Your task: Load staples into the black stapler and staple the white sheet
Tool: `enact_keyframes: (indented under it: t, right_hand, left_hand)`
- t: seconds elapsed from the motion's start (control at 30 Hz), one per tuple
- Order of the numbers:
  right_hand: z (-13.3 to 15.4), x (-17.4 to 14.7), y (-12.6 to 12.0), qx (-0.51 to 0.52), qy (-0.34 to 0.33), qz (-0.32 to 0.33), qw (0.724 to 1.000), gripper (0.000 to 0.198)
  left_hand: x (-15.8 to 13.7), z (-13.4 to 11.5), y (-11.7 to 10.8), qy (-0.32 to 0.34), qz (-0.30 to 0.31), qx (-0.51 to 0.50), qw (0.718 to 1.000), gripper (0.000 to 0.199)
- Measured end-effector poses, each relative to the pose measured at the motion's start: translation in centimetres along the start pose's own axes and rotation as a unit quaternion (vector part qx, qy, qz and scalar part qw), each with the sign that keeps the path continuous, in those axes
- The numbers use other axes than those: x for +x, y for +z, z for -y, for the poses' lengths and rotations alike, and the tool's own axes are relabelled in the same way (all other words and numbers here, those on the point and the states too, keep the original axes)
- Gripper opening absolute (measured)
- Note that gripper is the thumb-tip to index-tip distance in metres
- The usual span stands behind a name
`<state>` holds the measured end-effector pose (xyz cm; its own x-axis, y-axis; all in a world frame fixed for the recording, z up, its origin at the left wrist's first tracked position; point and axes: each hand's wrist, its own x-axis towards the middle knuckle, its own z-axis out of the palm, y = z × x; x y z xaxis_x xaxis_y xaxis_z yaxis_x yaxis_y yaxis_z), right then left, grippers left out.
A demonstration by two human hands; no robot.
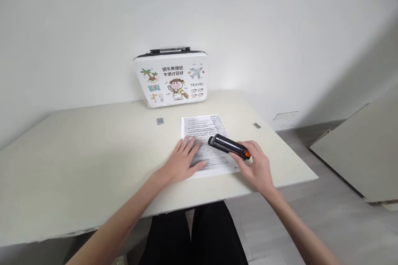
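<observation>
Half done at most, seemingly: holding paper (pixel 202 127) flat under spread left hand (pixel 180 162), pinching stapler (pixel 228 145) in right hand (pixel 258 167), not yet clamping any edge.

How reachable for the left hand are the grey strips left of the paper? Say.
Likely yes: the left hand rests on the paper, with nothing visible between it and the grey strips.
</observation>
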<state>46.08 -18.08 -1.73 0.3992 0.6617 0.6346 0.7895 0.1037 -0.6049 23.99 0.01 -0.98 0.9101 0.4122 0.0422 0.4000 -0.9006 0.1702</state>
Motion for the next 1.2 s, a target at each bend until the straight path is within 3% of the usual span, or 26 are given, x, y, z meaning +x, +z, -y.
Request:
enact_keyframes:
  t: [0.17,0.33,0.47,0.63,0.73,0.87,0.93,1.07,1.2]
  right_hand:
    - [-0.1,-0.1,0.4,-0.028,-0.036,-0.037,0.998,0.021]
    - [0.0,0.1,0.4,-0.030,-0.016,-0.048,0.998,0.021]
    - [-0.1,0.2,0.3,-0.022,0.003,-0.033,0.999,0.021]
    - [0.3,1.3,1.4,-0.009,0.019,0.036,0.999,0.027]
    - [1.2,3.2,3.5,0.014,0.014,0.082,0.996,0.029]
    - [2.5,6.4,7.7,0.040,-0.001,0.134,0.990,0.033]
    - [2.9,7.8,10.1,0.048,-0.001,0.163,0.985,0.035]
    - [3.0,9.6,14.2,0.066,0.004,0.208,0.976,0.036]
    - [3.0,10.1,16.6,0.083,0.010,0.255,0.963,0.039]
  left_hand:
    - [5.7,-2.4,1.4,0.005,-0.020,-0.017,1.000,0.085]
    - [7.8,-3.8,2.0,0.028,-0.041,-0.054,0.997,0.077]
    - [5.4,0.1,0.8,0.047,-0.043,-0.092,0.994,0.073]
    - [0.0,7.1,-1.6,-0.030,-0.083,-0.158,0.983,0.069]
    - [-1.9,9.1,-2.7,-0.105,-0.129,-0.253,0.953,0.060]
    - [-2.5,10.0,-3.2,-0.144,-0.220,-0.432,0.862,0.050]
    - [-2.6,10.4,-3.0,-0.154,-0.259,-0.476,0.826,0.049]
    - [-3.0,11.6,-2.6,-0.206,-0.308,-0.441,0.817,0.040]
    - [-3.2,11.9,-2.3,-0.262,-0.327,-0.407,0.812,0.032]
